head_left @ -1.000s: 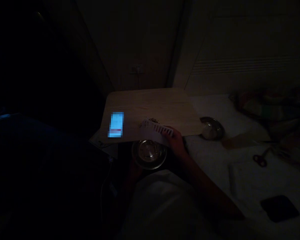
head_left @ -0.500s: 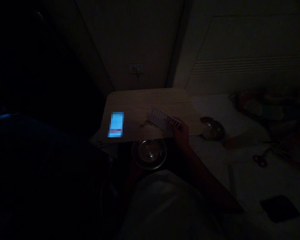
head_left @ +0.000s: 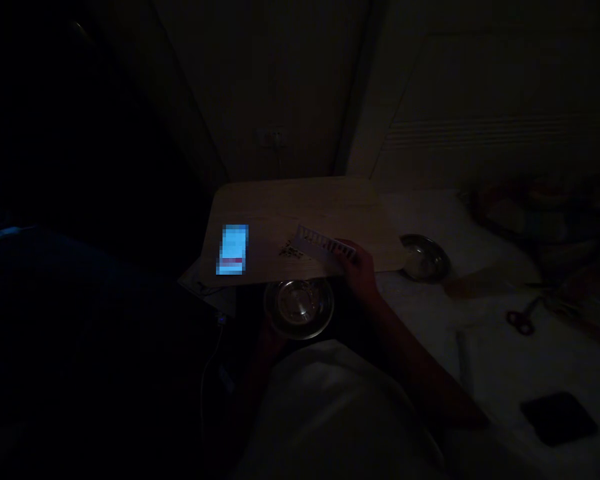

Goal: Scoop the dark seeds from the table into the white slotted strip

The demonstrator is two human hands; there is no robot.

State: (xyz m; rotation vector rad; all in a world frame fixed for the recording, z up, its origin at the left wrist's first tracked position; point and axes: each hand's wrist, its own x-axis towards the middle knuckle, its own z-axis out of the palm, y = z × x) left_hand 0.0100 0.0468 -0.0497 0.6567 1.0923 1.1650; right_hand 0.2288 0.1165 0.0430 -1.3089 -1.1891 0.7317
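Observation:
My right hand (head_left: 357, 265) is closed around one end of a flat, pale strip (head_left: 316, 244) with a row of light and dark stripes along its upper side. The strip's far end slants left over the wooden board-like tabletop (head_left: 260, 200). Beside that end lies a small heap of dark bits (head_left: 291, 249), too small to name. Below the tabletop's near edge is a shiny metal bowl (head_left: 300, 327). My left hand (head_left: 272, 339) grips its lower left rim; most of the fingers are hidden under it and in shadow.
A glowing, blurred phone (head_left: 233, 250) lies on the tabletop's left. To the right, on a pale surface, are another metal bowl (head_left: 424, 259), scissors (head_left: 521, 322) and a dark square item (head_left: 559, 418). A cable runs from the wall socket (head_left: 271, 137). The room is very dark.
My right hand and the strip have shifted slightly left. The trail of dark bits that stretched right under the strip is no longer visible. The bowl has hardly moved; the light is dimmer.

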